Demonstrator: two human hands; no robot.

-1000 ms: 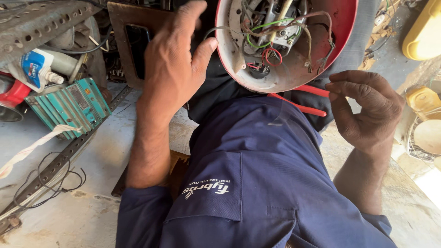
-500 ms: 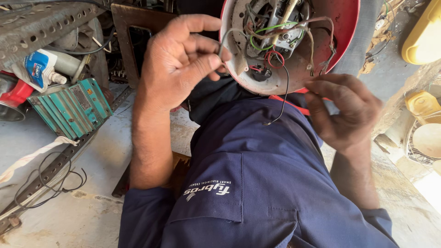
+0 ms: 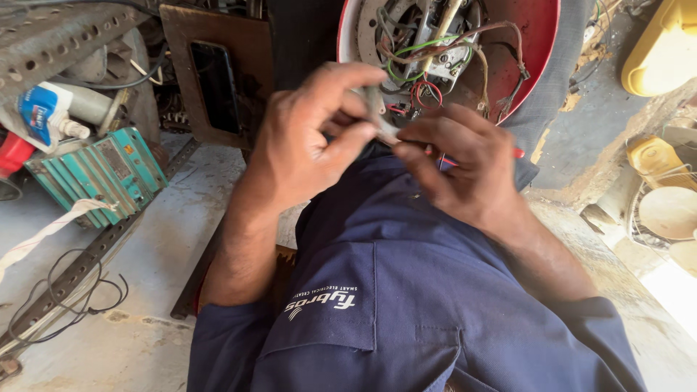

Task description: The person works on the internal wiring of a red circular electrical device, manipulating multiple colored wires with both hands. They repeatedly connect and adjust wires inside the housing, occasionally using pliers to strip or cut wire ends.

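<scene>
just below the red motor housing, the left hand and right hand both pinch closed on a thin, limp wire, likely best gripped near its end.

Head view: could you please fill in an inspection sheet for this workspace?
Surface: grey concrete floor, dusty.
Job's things: red housing, open, on the lap; a pale wire pinched between both hands.
Clutter: teal finned box, white bottle, perforated rail, yellow container.
Grips: left hand and right hand meet at the wire; a red tool sits under the right hand.
Cables: green, red and brown wires in the housing; a black cable on the floor.
Surroundings: brown panel.
</scene>
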